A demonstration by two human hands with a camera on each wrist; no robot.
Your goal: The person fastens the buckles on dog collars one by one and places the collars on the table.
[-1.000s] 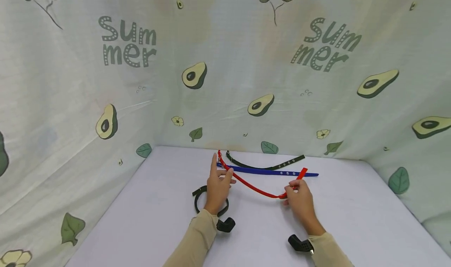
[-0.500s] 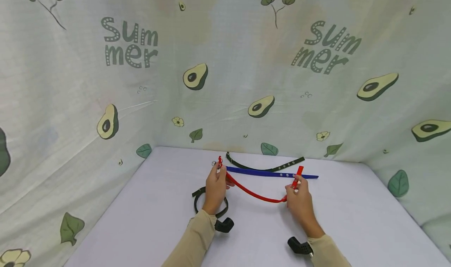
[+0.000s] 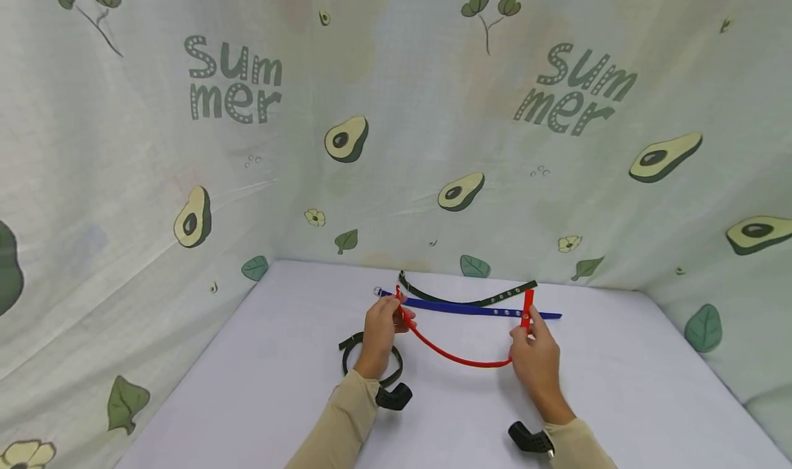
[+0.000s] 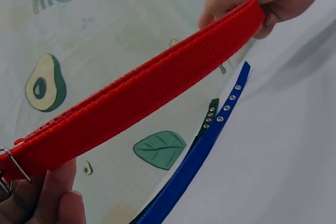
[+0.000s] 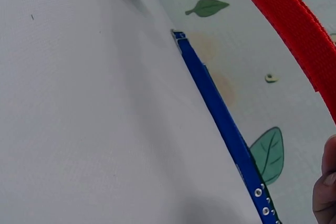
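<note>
A red collar with a metal buckle sags between both hands, above the table. My left hand pinches its buckle end; the metal buckle shows by the fingertips in the left wrist view. The other end is gripped by my right hand, and a short length of red strap with an eyelet stands up past the fingers. In the right wrist view the red strap crosses the upper right corner. Just behind the hands lies a blue collar with metal eyelets, stretched straight across the white table.
Behind the blue collar, a dark green collar with eyelets lies in a shallow curve. Another dark collar is coiled on the table, partly hidden by the left forearm. A fabric backdrop with avocado prints rises behind the table.
The left hand's raised index finger has come down and now pinches the red collar's buckle end. The right hand has turned that end upright, and the strap sags lower.
</note>
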